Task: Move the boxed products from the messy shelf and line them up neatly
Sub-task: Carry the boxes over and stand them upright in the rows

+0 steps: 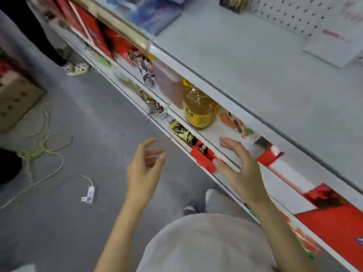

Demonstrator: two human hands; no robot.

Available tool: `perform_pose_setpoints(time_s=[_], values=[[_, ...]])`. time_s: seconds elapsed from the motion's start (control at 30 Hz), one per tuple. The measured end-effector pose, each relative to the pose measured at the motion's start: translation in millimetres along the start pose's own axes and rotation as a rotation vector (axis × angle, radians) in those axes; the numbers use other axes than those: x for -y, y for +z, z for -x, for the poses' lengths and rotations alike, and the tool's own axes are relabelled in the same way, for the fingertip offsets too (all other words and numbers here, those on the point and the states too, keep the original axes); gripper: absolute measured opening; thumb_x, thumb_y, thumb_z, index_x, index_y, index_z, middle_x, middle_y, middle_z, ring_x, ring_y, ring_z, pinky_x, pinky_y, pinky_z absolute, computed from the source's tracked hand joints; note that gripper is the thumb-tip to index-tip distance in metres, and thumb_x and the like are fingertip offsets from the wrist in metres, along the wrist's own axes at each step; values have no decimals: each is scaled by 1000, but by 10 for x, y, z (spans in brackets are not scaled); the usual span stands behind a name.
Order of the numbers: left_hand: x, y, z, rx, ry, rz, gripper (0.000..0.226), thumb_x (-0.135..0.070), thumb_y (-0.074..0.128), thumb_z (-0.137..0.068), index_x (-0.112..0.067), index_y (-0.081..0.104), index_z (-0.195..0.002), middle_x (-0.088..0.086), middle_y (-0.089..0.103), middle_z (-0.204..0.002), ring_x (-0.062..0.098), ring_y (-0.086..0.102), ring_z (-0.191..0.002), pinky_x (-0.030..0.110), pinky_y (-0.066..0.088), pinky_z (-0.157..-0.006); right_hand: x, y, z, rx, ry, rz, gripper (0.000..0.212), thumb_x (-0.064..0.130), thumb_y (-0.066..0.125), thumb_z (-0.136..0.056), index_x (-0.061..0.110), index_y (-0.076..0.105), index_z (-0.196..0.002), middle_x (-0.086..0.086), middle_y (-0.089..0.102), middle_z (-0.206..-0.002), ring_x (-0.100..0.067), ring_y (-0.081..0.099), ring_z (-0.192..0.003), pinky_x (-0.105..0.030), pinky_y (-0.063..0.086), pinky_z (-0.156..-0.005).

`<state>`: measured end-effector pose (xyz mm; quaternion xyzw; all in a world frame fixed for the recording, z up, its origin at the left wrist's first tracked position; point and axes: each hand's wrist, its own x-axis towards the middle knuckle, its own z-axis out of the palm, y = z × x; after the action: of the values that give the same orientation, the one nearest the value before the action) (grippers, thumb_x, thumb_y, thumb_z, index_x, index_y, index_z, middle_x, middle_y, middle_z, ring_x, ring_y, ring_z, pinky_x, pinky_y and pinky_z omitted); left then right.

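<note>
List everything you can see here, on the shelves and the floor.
Oil bottle: one, yellow, middle shelf.
Red boxes: several, red, below the top shelf.
Black box: one, black and gold, top shelf.
Cardboard box: one, brown, floor, left.
Cable: one, yellow-green, tangled on floor.
Plug: one, white, floor, at cable's end.
Shoe: one, pale, floor, upper left.
Left hand: one, open, above floor.
Right hand: one, open, at shelf edge.

Pale grey, soft-looking clothing point(206, 242) covers the person's front. What look like grey shoes point(211, 195) show beyond it. Both forearms point(125, 222) are bare.
</note>
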<state>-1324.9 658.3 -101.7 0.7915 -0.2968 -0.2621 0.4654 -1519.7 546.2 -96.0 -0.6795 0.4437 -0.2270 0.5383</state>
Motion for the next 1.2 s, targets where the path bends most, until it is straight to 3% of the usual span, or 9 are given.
perform_pose_setpoints(time_s=[0.23, 0.37, 0.47, 0.57, 0.7, 0.8, 0.97, 1.2], values=[[231, -260, -431, -82, -120, 53, 43, -12, 65, -87, -44, 49, -110, -15, 66, -99, -4, 64, -86, 9, 47, -76, 407, 748, -1071, 202, -89, 31, 52, 23, 71, -85, 36, 50, -131, 19, 55, -130, 6, 50, -118, -10, 40, -97], [320, -455, -1079, -179, -156, 63, 38, -12, 66, -87, -41, 52, -108, -12, 68, -100, -3, 64, -85, 9, 47, -77, 605, 1199, -1816, 244, -106, -10, 30, 32, 65, -88, 32, 61, -118, 16, 63, -116, 5, 55, -112, -21, 44, -99], [243, -703, -1729, -278, -170, 91, 35, -10, 64, -88, -38, 55, -107, -10, 69, -98, 0, 66, -85, 16, 49, -78, 883, 1474, -2416, 331, -126, 11, 33, 38, 64, -88, 35, 58, -121, 19, 61, -117, 7, 52, -113, -15, 42, -97], [0, -976, -2368, -331, -147, 126, 32, -12, 63, -89, -33, 57, -111, -10, 70, -99, 6, 67, -90, 23, 50, -83, 1214, 1703, -2949, 368, -171, -20, 40, 34, 68, -87, 36, 55, -125, 21, 59, -120, 6, 51, -115, -19, 42, -100], [-212, -1279, -3043, -370, -73, 110, 31, -17, 62, -90, -31, 56, -117, -14, 68, -100, 1, 65, -92, 18, 48, -84, 1560, 2083, -3593, 441, -161, -39, 41, 29, 68, -87, 36, 54, -125, 21, 59, -122, 9, 52, -114, -25, 45, -102], [-110, -1414, -3355, -362, -108, 134, 32, -18, 62, -90, -33, 55, -118, -13, 67, -103, 1, 65, -93, 16, 48, -85, 1705, 2333, -3959, 443, -166, -47, 39, 25, 69, -87, 37, 56, -122, 22, 61, -119, 9, 53, -113, -15, 42, -99], [325, -1803, -4040, -348, -226, 183, 36, -9, 63, -89, -38, 55, -108, -5, 69, -101, 2, 66, -87, 21, 51, -84, 1909, 2950, -4621, 414, -109, -86, 40, 12, 70, -85, 32, 59, -118, 13, 64, -114, -1, 60, -106, -25, 47, -97], [839, -3025, -5504, -280, -202, 136, 37, -10, 64, -88, -41, 54, -105, -10, 67, -102, -2, 64, -85, 21, 48, -82, 2490, 4332, -5642, 331, -86, -178, 37, 10, 71, -84, 26, 60, -117, 8, 65, -111, 0, 63, -98, -18, 48, -90]])
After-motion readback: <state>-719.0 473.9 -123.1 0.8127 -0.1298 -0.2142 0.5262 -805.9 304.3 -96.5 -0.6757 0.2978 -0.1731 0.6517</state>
